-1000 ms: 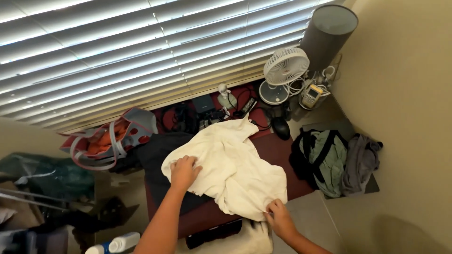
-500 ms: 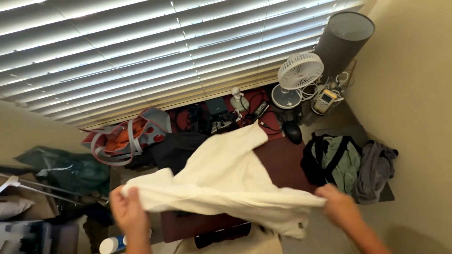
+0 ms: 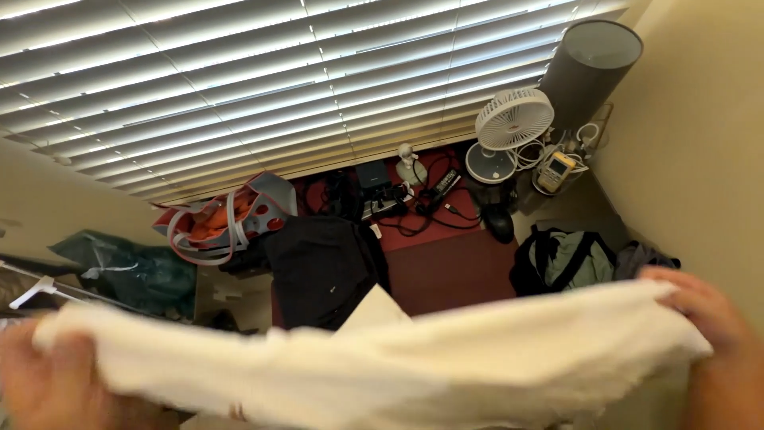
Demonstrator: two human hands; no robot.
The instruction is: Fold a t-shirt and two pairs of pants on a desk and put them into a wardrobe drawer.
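Two hands gripping a cream cloth [image 3: 414,362] stretched wide and lifted above a dark red table [image 3: 446,271], left hand [image 3: 56,382] blurred, closed on one end, right hand [image 3: 704,318] closed on the other, black garment [image 3: 322,267] below, white fan [image 3: 513,119] by the blinds, red-and-grey bag [image 3: 227,223] at left.

1. We held one cream-white cloth garment [image 3: 414,362], soft and slightly nubby, with no print that we could see.
2. It was off the bench, lifted close to the camera and blurred.
3. It was stretched sideways into a long band across the lower part of the view, its top edge running almost level.
4. One small triangular fold stood up from that edge near the middle.
5. Each end was bunched in one of our hands.
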